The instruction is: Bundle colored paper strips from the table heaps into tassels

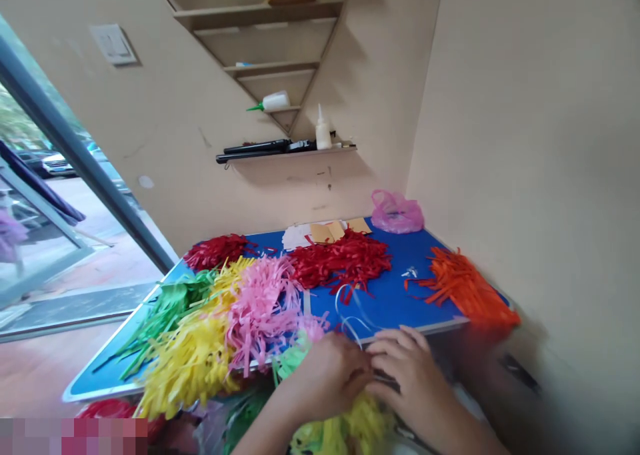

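My left hand (333,371) and my right hand (407,371) meet at the near edge of the blue table, fingers bent and fingertips close together. A thin white string (345,308) loops up from between them over the table, and both hands look closed on it; the exact pinch is hidden by the fingers. Below and behind the hands hang fringed paper tassels: a pale green one (295,355) beside my left hand and a yellow-green one (345,428) under both. A pink tassel bunch (263,301) lies to the left.
The blue table (325,311) also bears yellow (195,355), green (173,301), red (345,258) and orange (465,285) fringe bunches. At the back lie brown card pieces (327,232) and a pink plastic bag (397,215). A wall shelf (290,155) holds a glue bottle (323,131).
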The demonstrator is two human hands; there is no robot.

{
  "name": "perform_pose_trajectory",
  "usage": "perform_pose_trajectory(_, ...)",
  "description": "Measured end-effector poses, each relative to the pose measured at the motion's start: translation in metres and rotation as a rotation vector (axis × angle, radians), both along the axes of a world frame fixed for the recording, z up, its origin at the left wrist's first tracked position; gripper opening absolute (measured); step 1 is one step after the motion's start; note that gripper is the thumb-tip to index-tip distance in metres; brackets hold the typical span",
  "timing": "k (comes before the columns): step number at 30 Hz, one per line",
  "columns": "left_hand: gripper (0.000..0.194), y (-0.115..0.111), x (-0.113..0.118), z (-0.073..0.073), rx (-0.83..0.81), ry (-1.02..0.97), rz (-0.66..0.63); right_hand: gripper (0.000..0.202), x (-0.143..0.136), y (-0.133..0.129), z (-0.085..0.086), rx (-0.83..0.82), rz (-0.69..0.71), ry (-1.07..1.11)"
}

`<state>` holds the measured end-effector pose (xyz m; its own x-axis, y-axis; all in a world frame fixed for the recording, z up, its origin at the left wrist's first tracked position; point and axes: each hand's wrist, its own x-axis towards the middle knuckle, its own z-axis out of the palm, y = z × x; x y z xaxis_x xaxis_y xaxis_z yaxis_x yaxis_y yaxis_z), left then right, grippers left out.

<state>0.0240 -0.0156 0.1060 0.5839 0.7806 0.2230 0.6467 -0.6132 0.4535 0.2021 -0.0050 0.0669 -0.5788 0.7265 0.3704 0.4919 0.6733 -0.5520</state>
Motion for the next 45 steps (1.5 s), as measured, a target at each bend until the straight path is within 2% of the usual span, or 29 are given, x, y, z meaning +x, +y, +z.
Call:
perform_pose_trajectory(1, 0.018, 0.000, -0.002, -0.001, -0.011, 0.007, -0.003, 0.003, -0.001, 0.001, 0.002, -0.038, 0.040, 0.009)
perform_pose_trajectory(3, 0.018, -0.003, -0.009, -0.005, -0.041, 0.000, -0.019, 0.021, 0.006, 0.005, 0.006, -0.126, 0.126, 0.045)
perform_pose_trajectory(6, 0.022, -0.006, -0.024, -0.013, -0.118, -0.088, -0.012, 0.029, 0.036, 0.015, 0.008, -0.324, 0.143, 0.246)
perform_pose_trajectory(9, 0.028, -0.004, -0.037, -0.022, -0.218, -0.167, 0.072, 0.034, 0.076, 0.028, 0.010, -0.416, 0.016, 0.511)
perform_pose_trajectory(11, 0.030, -0.001, -0.040, -0.025, -0.245, -0.172, 0.120, 0.033, 0.092, 0.034, 0.012, -0.303, -0.196, 0.519)
perform_pose_trajectory(13, 0.029, 0.005, -0.034, -0.026, -0.216, -0.134, 0.086, 0.021, 0.087, 0.035, 0.014, -0.133, -0.368, 0.382)
perform_pose_trajectory(14, 0.028, 0.009, -0.029, -0.025, -0.184, -0.111, 0.042, 0.018, 0.077, 0.033, 0.014, -0.067, -0.384, 0.292)
perform_pose_trajectory(16, 0.025, 0.015, -0.017, -0.022, -0.118, -0.079, -0.039, 0.037, 0.047, 0.025, 0.010, -0.019, -0.256, 0.133)
perform_pose_trajectory(18, 0.022, 0.019, -0.010, -0.020, -0.091, -0.081, -0.065, 0.047, 0.015, 0.017, 0.004, -0.093, -0.088, 0.020)
perform_pose_trajectory(19, 0.022, 0.021, -0.009, -0.019, -0.091, -0.095, -0.053, 0.042, 0.003, 0.014, 0.001, -0.142, -0.049, -0.016)
perform_pose_trajectory(21, 0.022, 0.022, -0.012, -0.021, -0.105, -0.124, -0.015, 0.019, -0.011, 0.011, -0.004, -0.221, -0.053, -0.031)
perform_pose_trajectory(22, 0.022, 0.021, -0.016, -0.024, -0.117, -0.140, 0.000, 0.015, -0.012, 0.011, -0.005, -0.258, -0.060, -0.006)
perform_pose_trajectory(24, 0.021, 0.019, -0.025, -0.030, -0.150, -0.172, 0.018, 0.024, -0.002, 0.016, -0.003, -0.352, -0.025, 0.112)
perform_pose_trajectory(27, 0.024, 0.017, -0.039, -0.040, -0.191, -0.223, 0.064, 0.028, 0.046, 0.038, 0.008, -0.417, -0.041, 0.489)
perform_pose_trajectory(29, 0.029, 0.016, -0.048, -0.044, -0.208, -0.251, 0.099, 0.032, 0.086, 0.057, 0.020, -0.275, -0.195, 0.686)
perform_pose_trajectory(31, 0.032, 0.017, -0.052, -0.045, -0.225, -0.267, 0.106, 0.031, 0.114, 0.073, 0.029, -0.042, -0.418, 0.642)
perform_pose_trajectory(33, 0.031, 0.020, -0.049, -0.044, -0.234, -0.271, 0.079, 0.024, 0.115, 0.074, 0.032, 0.173, -0.572, 0.450)
perform_pose_trajectory(34, 0.030, 0.023, -0.045, -0.043, -0.234, -0.270, 0.055, 0.029, 0.103, 0.070, 0.030, 0.243, -0.577, 0.343)
perform_pose_trajectory(35, 0.029, 0.026, -0.039, -0.041, -0.233, -0.267, 0.027, 0.036, 0.086, 0.062, 0.025, 0.270, -0.513, 0.241)
perform_pose_trajectory(37, 0.027, 0.031, -0.027, -0.035, -0.228, -0.267, -0.034, 0.052, 0.042, 0.044, 0.010, 0.192, -0.257, 0.028)
perform_pose_trajectory(39, 0.026, 0.031, -0.022, -0.032, -0.214, -0.278, -0.066, 0.054, 0.008, 0.031, -0.003, -0.056, -0.005, -0.107)
perform_pose_trajectory(41, 0.025, 0.023, -0.028, -0.038, -0.144, -0.332, 0.035, 0.038, 0.001, 0.032, -0.009, -0.323, 0.072, -0.081)
perform_pose_trajectory(42, 0.026, 0.015, -0.034, -0.047, -0.095, -0.377, 0.163, 0.027, 0.009, 0.037, -0.010, -0.416, 0.054, -0.024)
perform_pose_trajectory(43, 0.027, 0.004, -0.042, -0.059, -0.044, -0.423, 0.317, 0.020, 0.023, 0.044, -0.010, -0.481, 0.013, 0.056)
perform_pose_trajectory(44, 0.027, -0.007, -0.049, -0.076, 0.000, -0.474, 0.505, 0.020, 0.039, 0.052, -0.012, -0.511, -0.044, 0.148)
perform_pose_trajectory(45, 0.028, -0.019, -0.056, -0.095, -0.013, -0.488, 0.640, 0.024, 0.056, 0.059, -0.014, -0.542, -0.101, 0.247)
